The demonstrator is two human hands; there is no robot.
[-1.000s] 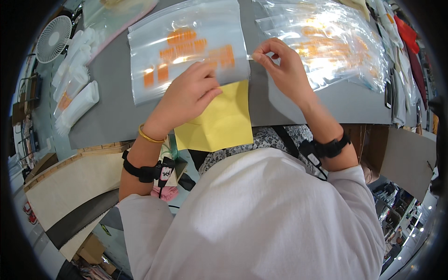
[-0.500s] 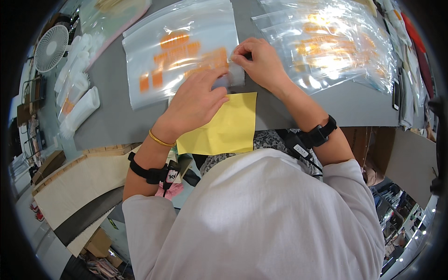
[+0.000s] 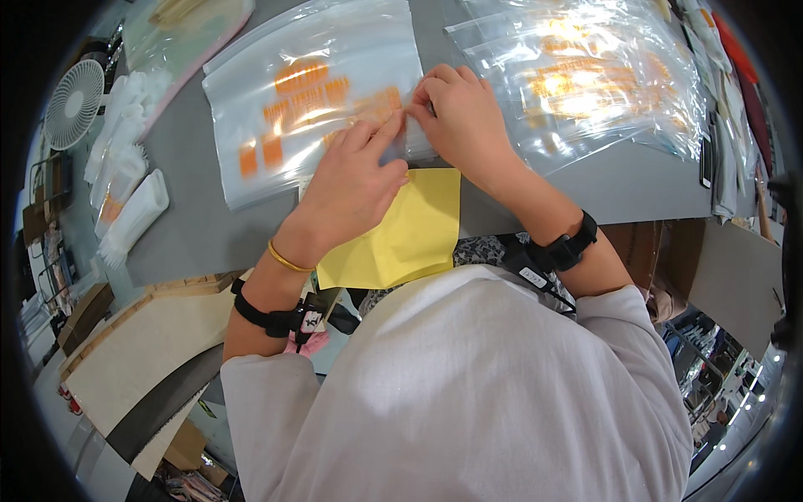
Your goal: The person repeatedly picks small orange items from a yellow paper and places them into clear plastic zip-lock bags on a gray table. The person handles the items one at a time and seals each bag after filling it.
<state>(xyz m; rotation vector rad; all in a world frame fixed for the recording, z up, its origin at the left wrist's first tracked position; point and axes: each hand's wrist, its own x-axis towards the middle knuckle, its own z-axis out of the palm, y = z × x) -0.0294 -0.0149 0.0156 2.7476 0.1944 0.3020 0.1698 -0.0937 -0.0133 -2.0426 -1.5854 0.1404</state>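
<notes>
A stack of clear plastic bags with orange print [image 3: 276,92] lies in front of me on the grey table. My left hand [image 3: 355,176] rests over the stack's lower right part, index finger stretched toward the right edge and thumb apart. From the right, my right hand [image 3: 464,121] pinches the edge of the top bag, its fingertips meeting my left index finger. Exactly what lies between those fingertips is partly hidden. A yellow sheet [image 3: 410,226] sticks out over the table's front edge, below both hands and partly covered by the left one.
More clear orange-printed bags [image 3: 585,79] spread over the table's right side. At the left lie rolled white plastic bundles [image 3: 134,217], with a white fan [image 3: 75,105] beyond. A dark phone-like object [image 3: 707,163] sits near the right edge. A cardboard box [image 3: 677,251] stands below the table.
My right hand's fingertips have moved slightly left and down to meet the left index finger, which has stretched farther. The whole view has shifted slightly.
</notes>
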